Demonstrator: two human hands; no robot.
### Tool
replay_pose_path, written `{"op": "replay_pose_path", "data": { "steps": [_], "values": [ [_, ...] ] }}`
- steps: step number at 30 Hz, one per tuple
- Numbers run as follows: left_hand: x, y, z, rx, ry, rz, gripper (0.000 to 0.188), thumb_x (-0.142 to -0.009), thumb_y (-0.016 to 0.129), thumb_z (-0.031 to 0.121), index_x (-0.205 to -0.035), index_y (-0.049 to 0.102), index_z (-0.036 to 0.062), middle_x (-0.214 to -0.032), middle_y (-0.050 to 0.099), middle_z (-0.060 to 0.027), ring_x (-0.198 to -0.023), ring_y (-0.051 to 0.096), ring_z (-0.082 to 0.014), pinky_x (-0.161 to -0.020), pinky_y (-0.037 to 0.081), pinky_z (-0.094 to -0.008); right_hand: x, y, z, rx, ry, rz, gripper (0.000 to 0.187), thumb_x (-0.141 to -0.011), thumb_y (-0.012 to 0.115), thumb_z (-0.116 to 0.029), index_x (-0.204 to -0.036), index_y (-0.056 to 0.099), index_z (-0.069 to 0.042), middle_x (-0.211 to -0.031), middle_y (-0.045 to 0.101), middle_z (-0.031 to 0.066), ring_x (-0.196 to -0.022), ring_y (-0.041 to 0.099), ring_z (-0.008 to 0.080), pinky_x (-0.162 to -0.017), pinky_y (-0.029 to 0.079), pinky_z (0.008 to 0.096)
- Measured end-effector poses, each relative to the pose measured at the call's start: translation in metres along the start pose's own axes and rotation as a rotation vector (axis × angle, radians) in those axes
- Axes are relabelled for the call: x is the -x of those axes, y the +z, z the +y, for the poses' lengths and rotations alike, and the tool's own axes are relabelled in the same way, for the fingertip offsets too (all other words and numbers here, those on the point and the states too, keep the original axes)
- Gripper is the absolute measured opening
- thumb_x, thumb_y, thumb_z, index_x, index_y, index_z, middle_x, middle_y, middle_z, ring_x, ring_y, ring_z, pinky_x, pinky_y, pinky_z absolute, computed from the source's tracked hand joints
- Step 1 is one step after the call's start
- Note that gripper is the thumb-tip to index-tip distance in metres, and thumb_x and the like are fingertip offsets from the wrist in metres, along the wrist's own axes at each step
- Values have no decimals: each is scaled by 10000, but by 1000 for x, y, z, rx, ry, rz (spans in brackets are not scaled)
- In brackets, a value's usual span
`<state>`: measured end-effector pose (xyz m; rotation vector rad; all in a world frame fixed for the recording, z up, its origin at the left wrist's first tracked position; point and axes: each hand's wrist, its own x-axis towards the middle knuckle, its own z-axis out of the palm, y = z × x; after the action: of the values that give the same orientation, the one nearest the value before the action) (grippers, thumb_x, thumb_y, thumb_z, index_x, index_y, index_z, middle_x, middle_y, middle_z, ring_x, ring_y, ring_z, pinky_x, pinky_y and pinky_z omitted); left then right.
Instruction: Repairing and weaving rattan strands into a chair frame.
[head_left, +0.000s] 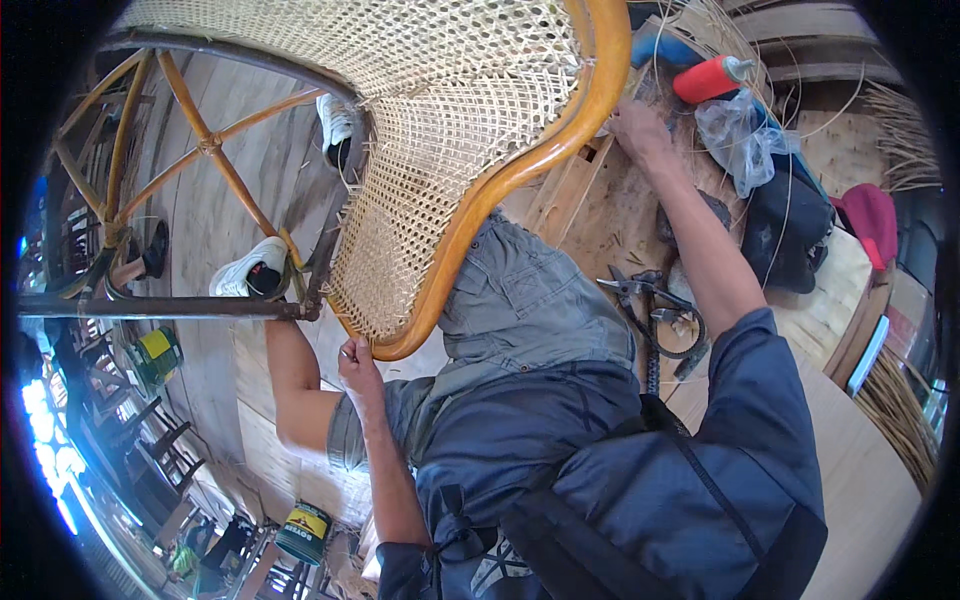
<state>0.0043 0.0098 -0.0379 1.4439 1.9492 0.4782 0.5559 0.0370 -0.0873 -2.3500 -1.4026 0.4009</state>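
Rumpled dark shirt (545, 412); glossy curved frame (510, 178), openwork cane (450, 130).

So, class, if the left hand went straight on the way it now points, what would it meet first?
The left hand would probably meet the varnished rattan rim at the lower corner of the woven cane panel; they may already touch, though depth is unclear.

Pale plank floor (213, 385), dark furniture frames (176, 434) at left, harsh white daylight (48, 440) beside them.
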Motion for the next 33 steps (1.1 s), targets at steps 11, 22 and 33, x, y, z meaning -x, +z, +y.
{"op": "replay_pose_path", "data": {
  "steps": [11,22,33],
  "values": [
    [0,-12,8,146,-182,-138,200,-877,559,163,-980,574,-7,-748,536,8,-579,423,-47,-527,353,-184,-21,-1,-30,253,127,-175,245,-824,459,-124,-932,653,-20,-970,632,208,-928,617,356,-772,506,433],
    [0,-11,5,198,-165,-122,205,-873,523,136,-1016,572,-2,-688,502,25,-513,363,-30,-464,294,-176,-9,-7,-50,209,61,-136,251,-818,459,-145,-939,645,-28,-997,631,197,-937,614,349,-767,504,432],
    [-4,-7,1,175,-138,-142,212,-877,510,131,-1020,561,-18,-714,510,15,-548,380,-35,-487,309,-179,16,24,-19,102,124,94,249,-841,446,-176,-1014,593,-75,-931,608,205,-901,566,406,-746,459,472]
  ]
}}
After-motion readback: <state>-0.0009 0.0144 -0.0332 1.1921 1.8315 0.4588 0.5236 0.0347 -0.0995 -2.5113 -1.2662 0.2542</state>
